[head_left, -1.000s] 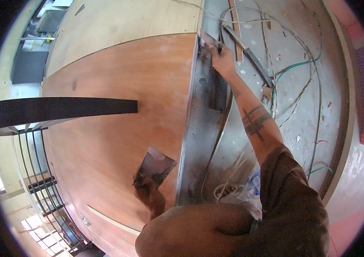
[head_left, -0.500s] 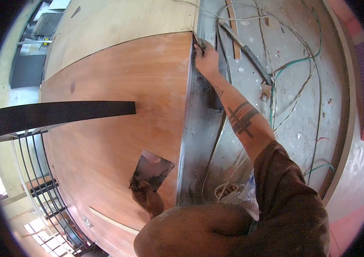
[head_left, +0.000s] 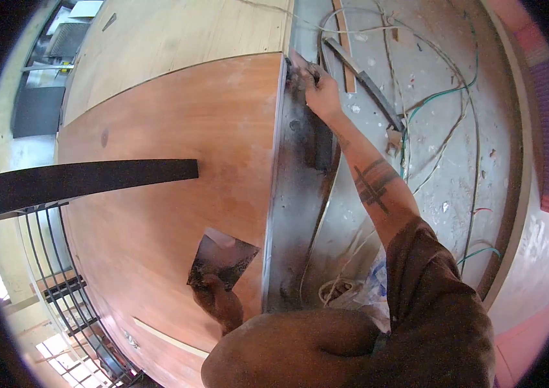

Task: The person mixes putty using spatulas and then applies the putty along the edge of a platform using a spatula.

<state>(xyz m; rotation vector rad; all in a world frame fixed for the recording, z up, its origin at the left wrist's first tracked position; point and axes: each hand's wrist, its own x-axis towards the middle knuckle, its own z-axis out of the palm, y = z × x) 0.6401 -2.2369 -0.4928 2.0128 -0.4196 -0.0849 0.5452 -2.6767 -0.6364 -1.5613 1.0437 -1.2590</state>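
Observation:
My right hand is stretched out at the corner of the reddish wood panel, closed round a small flat blade smeared with dark material. The blade is beside the panel's pale edge, above a dark-stained grey strip. Lower down, my left hand grips a square metal plate by its lower side. Dark paste covers the plate's lower part, while its upper corner shows bare. The plate is held over the panel.
A dark curved bar reaches over the panel from the left. Past the panel lies paler plywood. On the grey floor are cables, a dark metal bar, a wood strip and a plastic bag. My bent knee is at the bottom.
My right hand moved in against the panel's corner, then back slightly outward with the blade. My left hand and the plate have shifted slightly left in view.

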